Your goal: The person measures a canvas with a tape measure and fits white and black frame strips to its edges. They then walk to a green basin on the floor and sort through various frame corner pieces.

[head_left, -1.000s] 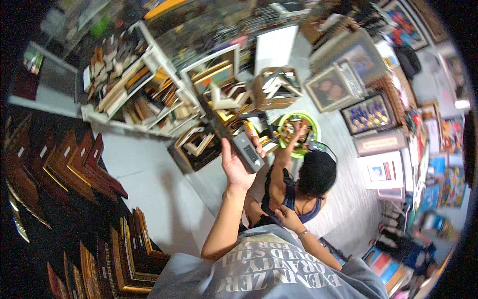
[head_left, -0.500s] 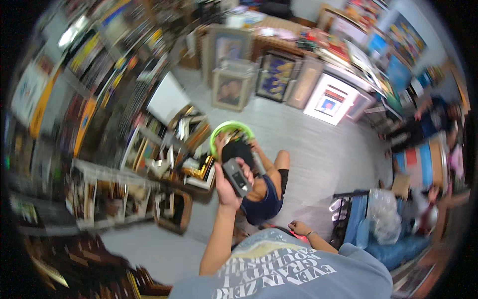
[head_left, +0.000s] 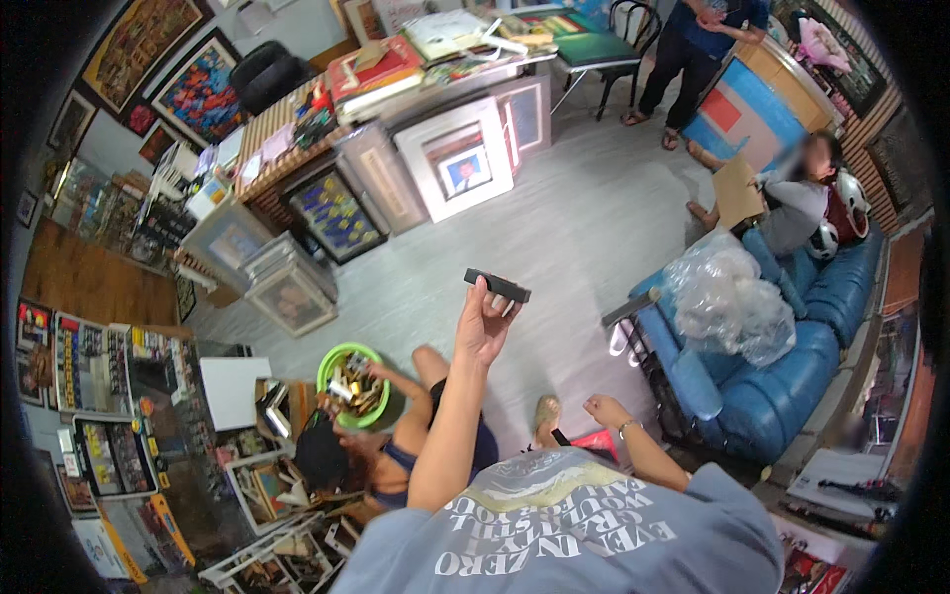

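Note:
My left hand (head_left: 485,327) is raised on an outstretched forearm and grips a small dark rectangular handheld device (head_left: 499,285), seen nearly edge-on. Its fingers wrap round the underside while the thumb presses on the near side. Low at my right side, my right hand (head_left: 606,410) has curled fingers, with nothing showing in them. Just below that hand are a red item (head_left: 596,445) and the end of a black object (head_left: 560,437), partly hidden by my grey shirt.
A seated person (head_left: 396,465) reaches into a green basket (head_left: 323,381) of assorted pieces at left. Framed pictures (head_left: 450,163) lean against a cluttered table. At right, a blue sofa (head_left: 792,396) bears plastic wrap (head_left: 727,297) and another person (head_left: 792,213); one more person (head_left: 683,59) stands behind.
My view has swung to the right, bringing the sofa and the people there further in. The device has tilted from showing its face to nearly edge-on, still in my left hand.

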A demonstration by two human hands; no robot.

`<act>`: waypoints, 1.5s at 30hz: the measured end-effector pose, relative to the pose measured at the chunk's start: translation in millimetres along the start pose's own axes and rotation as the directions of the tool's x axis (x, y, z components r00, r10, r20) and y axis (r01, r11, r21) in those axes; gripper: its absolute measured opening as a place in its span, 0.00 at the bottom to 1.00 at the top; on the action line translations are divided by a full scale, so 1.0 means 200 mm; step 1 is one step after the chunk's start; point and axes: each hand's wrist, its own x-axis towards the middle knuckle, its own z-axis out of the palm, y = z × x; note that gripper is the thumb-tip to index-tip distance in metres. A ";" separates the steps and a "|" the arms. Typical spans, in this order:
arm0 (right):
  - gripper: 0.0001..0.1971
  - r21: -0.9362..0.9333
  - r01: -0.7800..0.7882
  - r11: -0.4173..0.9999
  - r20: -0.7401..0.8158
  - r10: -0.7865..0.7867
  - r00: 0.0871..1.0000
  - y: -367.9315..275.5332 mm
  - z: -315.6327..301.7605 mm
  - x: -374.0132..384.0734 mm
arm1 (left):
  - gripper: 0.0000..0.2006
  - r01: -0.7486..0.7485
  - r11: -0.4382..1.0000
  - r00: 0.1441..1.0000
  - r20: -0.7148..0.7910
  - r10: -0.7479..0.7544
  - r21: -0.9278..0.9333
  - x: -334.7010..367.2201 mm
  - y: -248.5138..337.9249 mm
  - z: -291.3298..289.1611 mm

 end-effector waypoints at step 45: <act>0.18 0.544 -0.329 0.772 -0.407 0.585 0.701 0.45 -3.51 3.03 | 0.29 -0.031 0.900 0.997 -0.049 0.058 0.436 4.76 -1.23 2.95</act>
